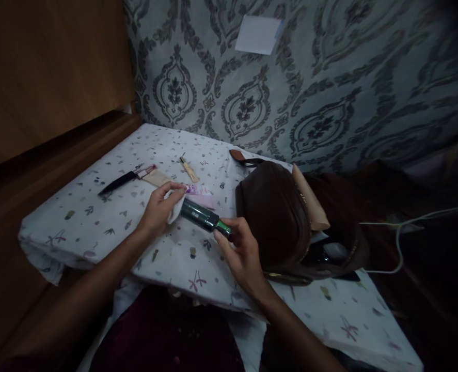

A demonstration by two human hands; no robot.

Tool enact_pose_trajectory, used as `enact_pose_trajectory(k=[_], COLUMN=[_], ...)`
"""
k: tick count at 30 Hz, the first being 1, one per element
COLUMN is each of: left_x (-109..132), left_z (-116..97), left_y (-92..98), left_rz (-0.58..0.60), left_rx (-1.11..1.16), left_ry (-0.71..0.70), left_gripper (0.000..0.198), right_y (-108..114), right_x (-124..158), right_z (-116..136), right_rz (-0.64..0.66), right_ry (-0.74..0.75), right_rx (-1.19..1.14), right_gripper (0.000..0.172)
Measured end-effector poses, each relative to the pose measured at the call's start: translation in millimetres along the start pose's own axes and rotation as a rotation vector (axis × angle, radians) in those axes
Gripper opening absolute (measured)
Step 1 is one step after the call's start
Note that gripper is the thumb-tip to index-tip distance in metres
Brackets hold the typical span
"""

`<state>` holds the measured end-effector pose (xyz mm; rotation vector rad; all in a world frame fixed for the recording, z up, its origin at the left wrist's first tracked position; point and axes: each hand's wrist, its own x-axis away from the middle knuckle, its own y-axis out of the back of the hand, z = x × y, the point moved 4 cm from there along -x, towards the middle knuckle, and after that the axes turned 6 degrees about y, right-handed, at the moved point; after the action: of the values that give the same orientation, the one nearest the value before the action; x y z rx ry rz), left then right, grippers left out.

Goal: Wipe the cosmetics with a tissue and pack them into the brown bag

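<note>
A dark green bottle (200, 214) lies tilted between my two hands above the patterned cloth. The fingers of my right hand (242, 250) are closed round its narrower, brighter green end. My left hand (161, 206) pinches a white cloth or tissue (175, 205) against the bottle's other end. Just behind the bottle are a pink and white packet (201, 198) and a small yellowish tube (190, 169). Left of them sits a beige item (156, 177), beside a black-handled object (118, 182).
A brown leather bag (273, 206) stands open on the right of the cloth-covered table (108, 227), with a beige roll (311, 199) and dark items in it. White cables (398, 243) run at the far right. Behind is a patterned wall, with a wooden cabinet (54, 67) at left.
</note>
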<state>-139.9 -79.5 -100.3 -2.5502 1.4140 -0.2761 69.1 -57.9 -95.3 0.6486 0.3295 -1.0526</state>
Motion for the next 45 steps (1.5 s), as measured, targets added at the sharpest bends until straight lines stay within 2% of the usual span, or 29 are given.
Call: enact_pose_trajectory(k=[4, 8, 12, 15, 19, 23, 25, 28, 30, 32, 35, 38, 40, 42, 45], left_x=[2, 22, 51, 62, 56, 53, 58, 71, 79, 84, 81, 72, 67, 63, 59], left_z=[-14, -25, -26, -29, -34, -40, -44, -49, -51, -52, -59, -70, -76, -76, -68], left_y=[-2.3, -21.5, -48.9, -56.7, -57.9, -72.5, -89.4, -125.1, -148.9, -166.8, -176.0, -170.2, -167.3, -168.7, -174.4], left_rz=[0.040, 0.064, 0.214, 0.275, 0.305, 0.361, 0.402, 0.490, 0.516, 0.515, 0.489, 0.395, 0.358, 0.395, 0.513], left_rx=[-0.406, -0.708, -0.774, -0.791, -0.909, -0.955, -0.962, -1.013, -1.089, -1.134, -0.996, -0.852, -0.862, -0.919, -1.034], left_ry=[-0.255, -0.463, -0.602, -0.680, -0.740, -0.780, -0.833, -1.014, -1.159, -1.236, -1.149, -0.988, -0.948, -0.937, -0.936], left_gripper=[0.022, 0.029, 0.035, 0.032, 0.034, 0.030, 0.024, 0.027, 0.030, 0.030, 0.025, 0.022, 0.021, 0.023, 0.029], right_y=[3, -2, -6, 7, 51, 115, 149, 189, 206, 216, 220, 218, 215, 213, 211], right_x=[1, -3, -3, -1, -2, -4, -5, -8, -11, -14, -14, -11, -11, -13, -20], right_z=[18, 28, 28, 34, 56, 84, 96, 107, 110, 110, 105, 97, 92, 89, 88], right_rz=[0.054, 0.114, 0.205, 0.175, 0.052, -0.157, -0.310, -0.515, -0.586, -0.610, -0.605, -0.585, -0.567, -0.546, -0.513], right_ry=[0.183, 0.289, 0.263, 0.237, 0.154, 0.101, 0.113, 0.177, 0.203, 0.217, 0.215, 0.196, 0.203, 0.227, 0.267], right_rx=[0.134, 0.228, 0.273, 0.242, 0.222, 0.304, 0.374, 0.420, 0.434, 0.446, 0.423, 0.400, 0.405, 0.413, 0.442], right_gripper=[0.017, 0.021, 0.023, 0.021, 0.015, 0.012, 0.012, 0.012, 0.012, 0.012, 0.015, 0.018, 0.019, 0.019, 0.018])
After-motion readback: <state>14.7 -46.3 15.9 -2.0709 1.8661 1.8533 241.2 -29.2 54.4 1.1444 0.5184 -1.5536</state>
